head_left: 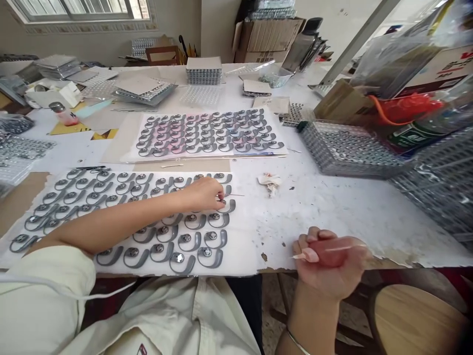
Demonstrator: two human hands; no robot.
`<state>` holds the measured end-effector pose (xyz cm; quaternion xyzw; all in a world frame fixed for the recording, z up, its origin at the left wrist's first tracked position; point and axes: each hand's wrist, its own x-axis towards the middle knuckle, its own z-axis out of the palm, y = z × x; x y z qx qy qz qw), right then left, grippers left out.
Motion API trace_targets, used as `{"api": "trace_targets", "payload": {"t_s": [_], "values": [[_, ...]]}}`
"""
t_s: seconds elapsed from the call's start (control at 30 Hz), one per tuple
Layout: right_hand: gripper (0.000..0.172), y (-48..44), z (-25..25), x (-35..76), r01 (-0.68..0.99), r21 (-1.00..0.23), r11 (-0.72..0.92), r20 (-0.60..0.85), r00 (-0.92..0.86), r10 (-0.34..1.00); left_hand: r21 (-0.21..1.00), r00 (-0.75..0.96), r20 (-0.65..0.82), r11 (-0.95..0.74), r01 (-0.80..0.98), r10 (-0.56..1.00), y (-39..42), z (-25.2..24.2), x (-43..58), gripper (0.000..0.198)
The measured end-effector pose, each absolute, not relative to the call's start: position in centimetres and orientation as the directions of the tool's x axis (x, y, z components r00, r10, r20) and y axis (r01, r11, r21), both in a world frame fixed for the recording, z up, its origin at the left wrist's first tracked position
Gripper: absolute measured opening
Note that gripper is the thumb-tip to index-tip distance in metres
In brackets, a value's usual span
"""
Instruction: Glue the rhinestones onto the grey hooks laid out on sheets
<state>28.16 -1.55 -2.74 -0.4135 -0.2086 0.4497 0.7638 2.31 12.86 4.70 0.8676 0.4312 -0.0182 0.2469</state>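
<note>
stick (345, 248) in right hand (330, 261) points left, nearly level.

On the flat laminate desk (332, 217), a sheet of curved metal hooks (121, 222) lies nearest, and a second sheet of curved metal hooks (210, 135) lies behind it. A rectangular stack of trays (347, 150) sits to the right, with a crumpled paper tissue (269, 183) between it and the nearer sheet.
</note>
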Motion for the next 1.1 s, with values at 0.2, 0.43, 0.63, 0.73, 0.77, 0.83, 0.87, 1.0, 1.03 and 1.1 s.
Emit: {"api": "trace_targets", "payload": {"t_s": [0.2,0.43,0.63,0.73,0.77,0.83,0.87,1.0,1.03,1.1], "values": [[0.047,-1.6,-2.0,27.5,-0.502,-0.825,0.260,-0.028,0.495,0.868,0.428,0.614,-0.232,-0.488,0.761,0.754,11.5,4.6,1.8,0.021],[0.046,-1.5,-2.4,27.8,-0.498,-0.814,0.298,0.003,0.509,0.860,0.383,0.599,-0.339,-0.475,0.792,0.725,9.8,4.6,0.4,0.025],[0.047,-1.5,-2.4,27.8,-0.488,-0.818,0.305,0.025,0.499,0.866,0.474,0.621,-0.316,-0.448,0.758,0.717,9.5,4.3,1.2,0.023],[0.049,-1.4,-2.4,27.8,-0.490,-0.813,0.316,0.034,0.501,0.865,0.427,0.625,-0.296,-0.486,0.763,0.722,9.1,4.8,1.7,0.020],[0.050,-1.3,-2.5,27.8,-0.491,-0.809,0.323,0.036,0.507,0.861,0.408,0.628,-0.289,-0.501,0.764,0.723,8.9,5.0,1.7,0.020],[0.050,-1.2,-2.9,28.0,-0.492,-0.805,0.332,0.042,0.511,0.858,0.396,0.628,-0.279,-0.509,0.764,0.726,8.2,5.7,1.5,0.021],[0.051,-1.2,-3.1,28.2,-0.492,-0.804,0.333,0.046,0.507,0.861,0.401,0.624,-0.285,-0.500,0.767,0.728,7.8,6.0,1.3,0.021],[0.052,-1.1,-3.6,28.6,-0.495,-0.808,0.320,0.049,0.485,0.873,0.385,0.606,-0.375,-0.477,0.790,0.701,6.3,6.5,0.3,0.019],[0.051,-1.1,-3.6,28.6,-0.494,-0.807,0.323,0.049,0.490,0.870,0.368,0.613,-0.387,-0.494,0.788,0.689,6.0,6.4,0.1,0.019],[0.050,-1.1,-3.5,28.5,-0.492,-0.807,0.326,0.047,0.497,0.866,0.336,0.627,-0.391,-0.530,0.779,0.673,5.7,5.9,0.0,0.020]]}}
